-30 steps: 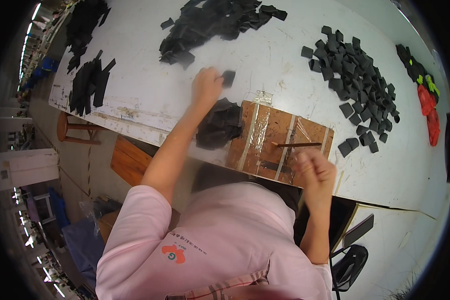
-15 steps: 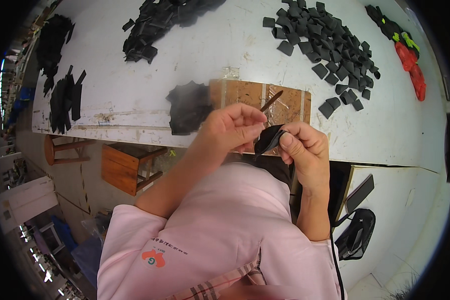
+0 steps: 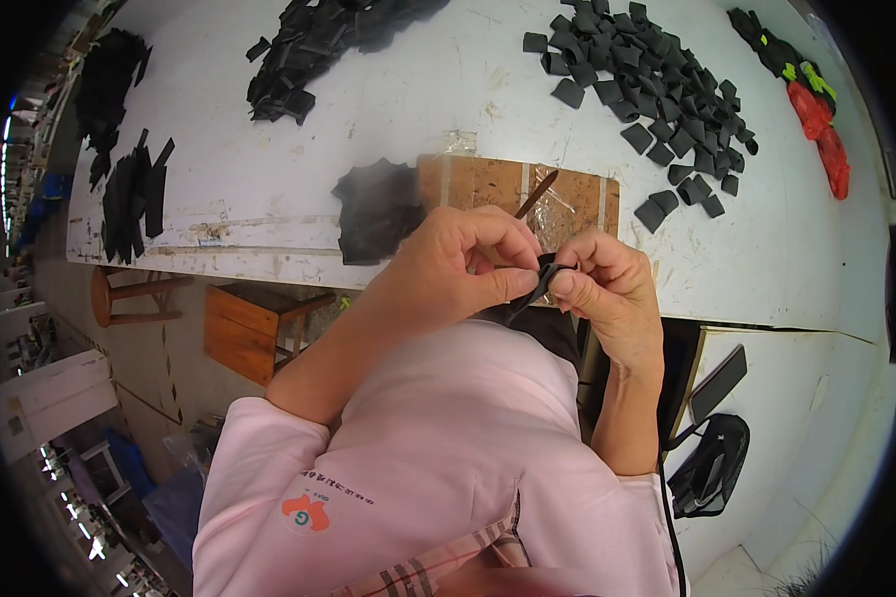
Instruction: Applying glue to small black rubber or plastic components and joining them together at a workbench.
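Note:
In front of my chest, my left hand (image 3: 468, 267) pinches the edge of a small black fabric piece (image 3: 530, 298) between thumb and fingertip. Opposite it, my right hand (image 3: 612, 287) grips the same piece between thumb and curled fingers. The piece looks folded, and the hands cover much of it. A thin dark brown stick-like tool (image 3: 538, 193) juts up from behind my left fingers and seems tucked in that hand; its lower end is hidden. Beneath the hands lies a brown board (image 3: 478, 184) with clear tape strips.
A stack of black fabric pieces (image 3: 376, 214) lies left of the board. Black folded pieces (image 3: 657, 85) are heaped at the far right, with more black piles (image 3: 309, 60) at the far left. A red bag (image 3: 818, 134) lies by the right edge. A wooden stool (image 3: 244, 328) stands below.
My left hand has moved right and closed on the fabric piece, which my right hand held before. The stick-like tool has tilted more upright.

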The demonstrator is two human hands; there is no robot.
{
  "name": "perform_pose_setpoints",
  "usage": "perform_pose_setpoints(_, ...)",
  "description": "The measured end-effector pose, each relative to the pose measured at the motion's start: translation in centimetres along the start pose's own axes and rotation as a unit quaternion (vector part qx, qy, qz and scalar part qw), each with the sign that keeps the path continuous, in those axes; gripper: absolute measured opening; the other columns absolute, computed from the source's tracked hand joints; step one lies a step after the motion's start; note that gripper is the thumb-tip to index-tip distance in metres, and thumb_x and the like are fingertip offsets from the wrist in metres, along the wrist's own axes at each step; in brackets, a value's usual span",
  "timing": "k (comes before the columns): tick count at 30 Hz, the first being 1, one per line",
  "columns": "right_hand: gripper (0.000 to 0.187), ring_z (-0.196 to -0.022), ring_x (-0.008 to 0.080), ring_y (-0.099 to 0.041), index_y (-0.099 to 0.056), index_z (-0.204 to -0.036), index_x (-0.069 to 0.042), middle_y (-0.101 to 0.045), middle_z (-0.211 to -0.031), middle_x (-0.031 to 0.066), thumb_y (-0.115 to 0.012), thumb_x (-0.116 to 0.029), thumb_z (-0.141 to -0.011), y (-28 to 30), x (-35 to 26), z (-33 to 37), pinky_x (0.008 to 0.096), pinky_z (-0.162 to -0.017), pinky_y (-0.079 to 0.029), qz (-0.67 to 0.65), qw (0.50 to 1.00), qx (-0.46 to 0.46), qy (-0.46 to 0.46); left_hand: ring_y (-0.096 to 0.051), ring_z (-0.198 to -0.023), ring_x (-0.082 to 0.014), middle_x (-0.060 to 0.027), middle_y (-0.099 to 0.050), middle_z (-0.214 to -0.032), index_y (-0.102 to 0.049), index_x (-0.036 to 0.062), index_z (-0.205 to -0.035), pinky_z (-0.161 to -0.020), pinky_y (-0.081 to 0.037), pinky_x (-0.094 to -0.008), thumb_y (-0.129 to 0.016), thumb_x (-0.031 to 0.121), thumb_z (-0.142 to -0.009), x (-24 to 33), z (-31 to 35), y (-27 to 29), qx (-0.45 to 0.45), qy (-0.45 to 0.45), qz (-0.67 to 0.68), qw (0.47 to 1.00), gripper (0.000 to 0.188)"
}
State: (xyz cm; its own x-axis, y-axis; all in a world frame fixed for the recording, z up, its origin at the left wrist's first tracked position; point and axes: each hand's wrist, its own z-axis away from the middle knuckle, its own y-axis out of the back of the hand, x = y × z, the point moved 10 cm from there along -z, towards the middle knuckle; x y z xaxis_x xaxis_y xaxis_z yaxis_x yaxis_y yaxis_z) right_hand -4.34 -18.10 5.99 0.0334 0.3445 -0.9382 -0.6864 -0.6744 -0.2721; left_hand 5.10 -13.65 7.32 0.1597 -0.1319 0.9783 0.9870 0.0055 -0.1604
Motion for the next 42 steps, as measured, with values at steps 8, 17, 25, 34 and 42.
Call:
perform_pose_setpoints(8,0.016,-0.051,0.0051,-0.043,-0.057,-0.083,-0.001,-0.050,-0.058,-0.0010,-0.067,-0.007,-0.071,0.6,-0.8,-0.2,0.0176,-0.046,-0.033,0.159,0.981,0.095,0.060,-0.048,-0.058,-0.0068,-0.0033,-0.053,-0.070,-0.058,-0.0004,-0.074,-0.050,-0.038,-0.0212,-0.061,0.000,-0.070,0.0,0.2,0.4,0.060,-0.019,-0.116,0.991,0.006)
perform_pose_setpoints(17,0.012,-0.053,0.0154,-0.048,-0.058,-0.080,-0.001,-0.051,-0.066,0.0068,-0.063,-0.002,-0.070,-1.1,-3.8,1.0,0.0254,-0.047,-0.039,0.307,0.899,0.163,0.265,-0.049,-0.047,-0.0101,-0.0055,-0.053,-0.061,-0.055,0.0009,-0.075,-0.042,-0.038,-0.0229,-0.059,0.000,-0.069,3.0,1.5,0.3,0.223,-0.168,-0.294,0.914,0.008)
perform_pose_setpoints(25,0.014,-0.054,0.0263,-0.051,-0.054,-0.080,-0.001,-0.048,-0.071,0.0109,-0.058,0.002,-0.068,-2.6,-3.5,0.3,0.0331,-0.048,-0.042,0.496,0.785,0.189,0.320,-0.037,-0.040,-0.0010,-0.0001,-0.054,-0.064,-0.053,0.0000,-0.089,-0.035,-0.027,-0.0151,-0.054,-0.003,-0.076,-2.2,0.6,2.9,0.292,0.023,0.126,0.948,0.013)
perform_pose_setpoints(34,0.008,-0.052,0.0045,-0.039,-0.056,-0.077,0.001,-0.049,-0.064,0.0002,-0.060,-0.006,-0.076,-3.2,3.6,-1.8,0.0170,-0.047,-0.031,-0.395,0.915,-0.070,-0.045,-0.044,-0.049,-0.0010,-0.0043,-0.055,-0.074,-0.051,-0.0043,-0.088,-0.043,-0.036,-0.0162,-0.046,-0.011,-0.073,0.9,1.6,2.8,0.279,-0.147,-0.092,0.944,0.017)
perform_pose_setpoints(42,0.014,-0.058,0.0037,-0.041,-0.053,-0.076,-0.003,-0.047,-0.064,-0.0038,-0.055,-0.016,-0.083,-2.7,-1.9,-2.2,0.0170,-0.052,-0.035,-0.059,0.998,-0.026,0.005,-0.034,-0.035,-0.0013,-0.0154,-0.058,-0.078,-0.049,-0.0027,-0.088,-0.030,-0.026,-0.0146,-0.045,-0.012,-0.074,0.5,0.2,3.3,0.198,-0.025,0.302,0.932,0.017)
